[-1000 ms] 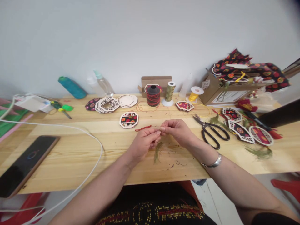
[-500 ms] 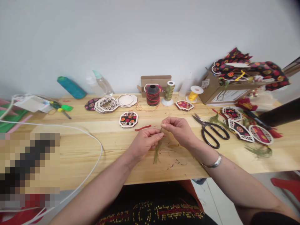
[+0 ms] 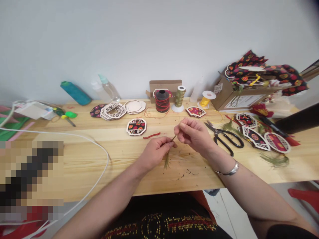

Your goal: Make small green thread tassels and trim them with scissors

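Observation:
My left hand (image 3: 157, 151) pinches a green thread tassel (image 3: 167, 160), whose loose strands hang down below the fingers. Its twisted upper end runs up and to the right into my right hand (image 3: 193, 133), where thumb and fingers are closed on it. Just left of my hands lies a short red cord (image 3: 152, 135). Beyond that is an octagonal ornament (image 3: 136, 127) with a white lattice frame over dark flowered fabric. Black-handled scissors (image 3: 225, 137) rest to the right of my right hand. Dark thread scraps (image 3: 186, 173) are scattered on the table below my hands.
Along the wall stand a red thread spool (image 3: 162, 101), a green spool (image 3: 179, 98) and a yellow one (image 3: 206, 99). A cardboard box (image 3: 239, 98) overflows with fabric. Finished ornaments (image 3: 256, 137) lie at right. A white cable (image 3: 106, 149) crosses the table at left.
My right hand has moved up and to the right, away from my left. The tassel's upper end is now stretched between them, and less of its strands hangs below.

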A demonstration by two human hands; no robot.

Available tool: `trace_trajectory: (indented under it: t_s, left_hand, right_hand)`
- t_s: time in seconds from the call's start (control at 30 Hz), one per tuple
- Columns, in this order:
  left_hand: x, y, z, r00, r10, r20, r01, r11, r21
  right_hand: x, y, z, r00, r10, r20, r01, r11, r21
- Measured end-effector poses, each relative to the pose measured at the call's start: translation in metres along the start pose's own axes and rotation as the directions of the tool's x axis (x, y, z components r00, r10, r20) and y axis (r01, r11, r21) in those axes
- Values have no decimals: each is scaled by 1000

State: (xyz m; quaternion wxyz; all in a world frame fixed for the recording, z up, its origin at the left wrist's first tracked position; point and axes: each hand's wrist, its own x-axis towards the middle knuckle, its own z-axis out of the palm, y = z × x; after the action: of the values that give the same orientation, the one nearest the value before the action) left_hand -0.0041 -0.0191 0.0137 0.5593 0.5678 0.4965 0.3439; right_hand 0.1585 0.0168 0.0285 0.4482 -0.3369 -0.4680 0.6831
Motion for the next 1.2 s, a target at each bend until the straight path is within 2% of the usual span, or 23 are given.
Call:
trace_trajectory:
  t_s: [0.2,0.27,0.37,0.4,0.43,0.47,0.5,0.53,0.6,0.67,0.77,0.9,0.97,1.03,1.2]
  left_hand:
    - [3,1,1,993,78,-83,-73,996,59]
    - [3,-2,1,979,108,-175,-98,993,62]
    - [3,-6,0,916,158,-369,-151,987,49]
    - [2,-6,0,918,140,-371,-148,989,9]
    - [1,-6,0,940,96,-328,-122,991,-58]
    - [0,-6,-1,971,33,-238,-70,987,-146]
    - [-1,-4,0,993,-32,-115,4,971,-239]
    - [-2,-3,0,996,-88,20,90,943,-321]
    - [-3,0,0,962,-149,230,237,872,-428]
    - [-2,3,1,928,-170,332,325,806,-495]
    - [0,3,0,913,-195,358,381,718,-582]
    - [3,-1,-2,923,-220,315,376,688,-621]
    - [4,-4,-2,929,-212,303,363,681,-636]
    - [5,-6,-2,935,-216,280,350,669,-656]
    - [7,-10,-5,939,-284,193,338,666,-665]
  right_hand:
    - [3,-11,-6,990,-105,-99,107,994,14]
    - [4,-13,-9,979,-161,-127,165,986,26]
    - [6,-15,-14,953,-250,-173,259,965,36]
    - [7,-15,-15,944,-275,-181,286,958,37]
    - [7,-14,-15,938,-295,-182,306,951,36]
    - [8,-13,-15,935,-306,-179,316,948,29]
    - [7,-12,-14,935,-310,-172,317,948,17]
    - [7,-11,-13,938,-309,-159,313,950,0]
    - [4,-7,-9,947,-300,-117,296,954,-47]
    - [-1,-4,-4,955,-293,-44,286,950,-122]
    - [-10,1,3,957,-266,115,288,909,-302]
    - [-19,6,9,899,-278,338,427,725,-541]
    - [-21,7,12,859,-266,438,498,635,-590]
    - [-22,6,14,825,-235,514,542,585,-603]
    - [-24,5,18,791,-125,599,560,544,-625]
